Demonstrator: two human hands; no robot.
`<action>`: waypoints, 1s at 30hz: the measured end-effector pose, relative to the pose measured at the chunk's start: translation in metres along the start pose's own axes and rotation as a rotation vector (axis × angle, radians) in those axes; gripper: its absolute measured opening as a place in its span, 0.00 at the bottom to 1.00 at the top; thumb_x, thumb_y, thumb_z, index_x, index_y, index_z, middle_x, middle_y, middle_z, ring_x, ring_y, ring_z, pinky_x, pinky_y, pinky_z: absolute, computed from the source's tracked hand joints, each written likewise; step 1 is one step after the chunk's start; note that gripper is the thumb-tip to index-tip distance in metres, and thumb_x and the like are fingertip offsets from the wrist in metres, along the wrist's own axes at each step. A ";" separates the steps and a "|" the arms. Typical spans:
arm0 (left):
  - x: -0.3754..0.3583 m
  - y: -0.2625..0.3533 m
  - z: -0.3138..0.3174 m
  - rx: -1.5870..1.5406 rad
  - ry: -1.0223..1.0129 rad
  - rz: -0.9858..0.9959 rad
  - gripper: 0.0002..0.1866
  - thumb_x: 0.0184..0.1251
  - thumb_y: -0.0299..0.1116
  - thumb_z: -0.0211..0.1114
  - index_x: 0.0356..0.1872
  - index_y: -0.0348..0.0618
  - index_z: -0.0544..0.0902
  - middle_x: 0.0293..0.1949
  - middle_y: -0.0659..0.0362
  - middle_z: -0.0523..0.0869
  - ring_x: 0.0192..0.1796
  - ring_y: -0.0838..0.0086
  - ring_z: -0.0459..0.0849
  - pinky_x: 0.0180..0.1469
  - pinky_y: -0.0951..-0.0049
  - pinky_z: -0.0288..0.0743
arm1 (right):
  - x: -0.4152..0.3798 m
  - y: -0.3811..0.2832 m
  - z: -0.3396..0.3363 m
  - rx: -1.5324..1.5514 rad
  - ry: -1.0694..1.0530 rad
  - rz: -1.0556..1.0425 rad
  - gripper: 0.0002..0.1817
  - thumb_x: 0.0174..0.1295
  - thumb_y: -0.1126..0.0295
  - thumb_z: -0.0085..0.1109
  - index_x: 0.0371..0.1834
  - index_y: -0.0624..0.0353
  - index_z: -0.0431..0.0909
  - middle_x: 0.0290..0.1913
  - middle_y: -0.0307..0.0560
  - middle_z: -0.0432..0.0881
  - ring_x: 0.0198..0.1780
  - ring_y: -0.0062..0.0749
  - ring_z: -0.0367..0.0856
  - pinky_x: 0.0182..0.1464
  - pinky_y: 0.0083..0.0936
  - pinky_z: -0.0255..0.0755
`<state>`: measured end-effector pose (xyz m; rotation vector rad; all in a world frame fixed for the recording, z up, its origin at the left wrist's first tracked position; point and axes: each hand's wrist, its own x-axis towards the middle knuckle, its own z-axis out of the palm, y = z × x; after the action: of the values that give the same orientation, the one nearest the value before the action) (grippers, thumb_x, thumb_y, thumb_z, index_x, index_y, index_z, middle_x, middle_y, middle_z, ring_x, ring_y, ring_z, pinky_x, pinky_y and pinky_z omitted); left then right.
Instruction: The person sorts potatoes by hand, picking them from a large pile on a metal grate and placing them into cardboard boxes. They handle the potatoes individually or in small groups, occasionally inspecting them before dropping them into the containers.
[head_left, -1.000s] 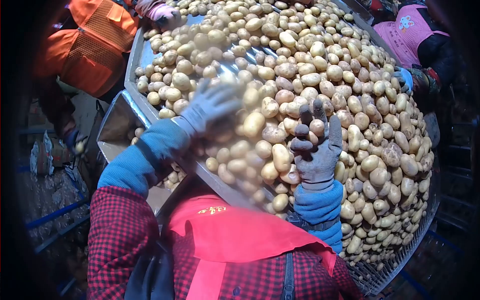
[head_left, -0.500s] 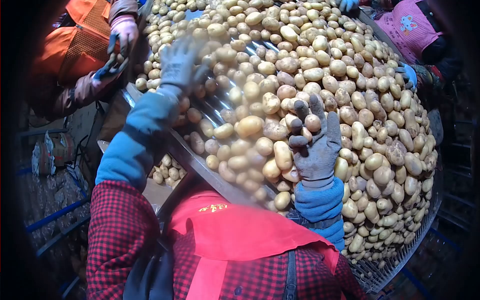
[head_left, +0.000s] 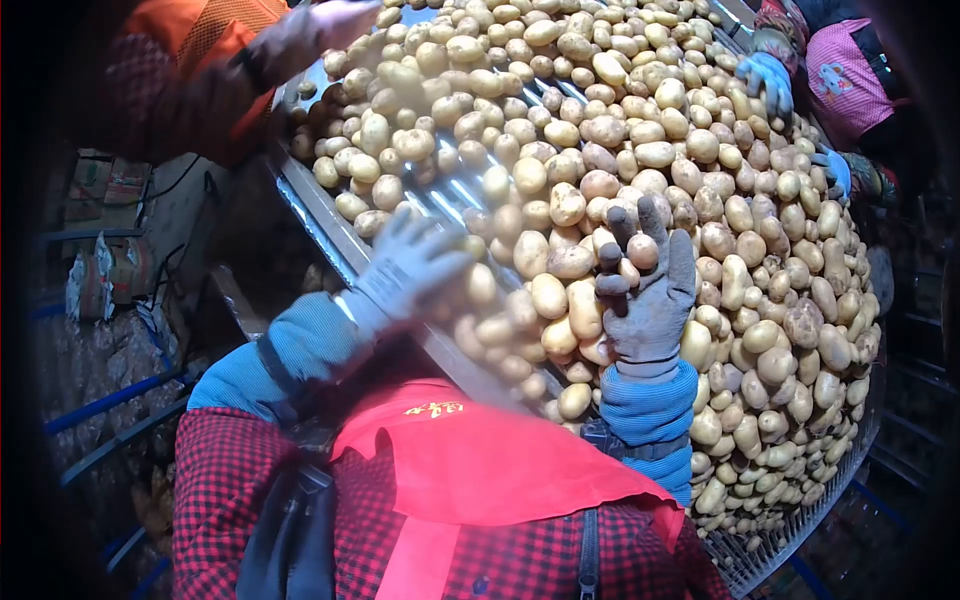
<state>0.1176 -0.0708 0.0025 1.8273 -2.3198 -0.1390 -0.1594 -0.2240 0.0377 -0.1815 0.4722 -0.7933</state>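
Potatoes (head_left: 760, 335) cover a slatted metal table. My left hand (head_left: 408, 272), in a grey-blue glove and blurred by motion, is over the table's near left edge, its fingers spread beside potatoes and bare metal slats (head_left: 445, 195). My right hand (head_left: 645, 290), in a dirty grey glove, lies palm up on the pile. Its fingers curl round a small round potato (head_left: 642, 251), with another small one close below it.
A co-worker in orange (head_left: 215, 30) reaches in at the upper left. Another person's blue gloves (head_left: 768, 82) touch the pile at the upper right. A metal rim (head_left: 325, 225) borders the table. Cartons (head_left: 108, 275) stand at the far left.
My left hand has moved down and toward the table's near edge. My right hand still holds the small potato. The orange-clad co-worker's arm now stretches over the table, and a blue glove shows more at upper right.
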 end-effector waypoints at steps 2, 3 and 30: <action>0.005 -0.024 0.003 0.110 0.114 -0.101 0.26 0.57 0.37 0.73 0.60 0.56 0.82 0.66 0.54 0.78 0.72 0.51 0.72 0.75 0.38 0.57 | 0.001 0.001 -0.001 0.002 0.002 0.001 0.29 0.82 0.45 0.42 0.76 0.48 0.69 0.67 0.54 0.78 0.44 0.34 0.83 0.34 0.20 0.78; 0.010 -0.035 0.001 0.134 0.154 -0.176 0.25 0.57 0.38 0.71 0.59 0.56 0.83 0.68 0.53 0.77 0.72 0.52 0.70 0.75 0.38 0.54 | 0.002 0.001 -0.003 0.006 -0.014 0.003 0.29 0.82 0.45 0.42 0.76 0.48 0.69 0.67 0.54 0.78 0.43 0.34 0.83 0.33 0.20 0.78; 0.045 -0.003 0.012 -0.449 0.041 -0.246 0.21 0.65 0.42 0.70 0.58 0.50 0.84 0.43 0.49 0.86 0.46 0.53 0.87 0.50 0.55 0.80 | 0.004 -0.007 -0.019 0.158 -0.234 0.029 0.31 0.82 0.45 0.35 0.80 0.50 0.65 0.71 0.60 0.76 0.51 0.50 0.84 0.39 0.26 0.81</action>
<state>0.1075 -0.1157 -0.0056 1.8390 -1.8334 -0.5960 -0.1703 -0.2309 0.0221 -0.1185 0.1902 -0.7669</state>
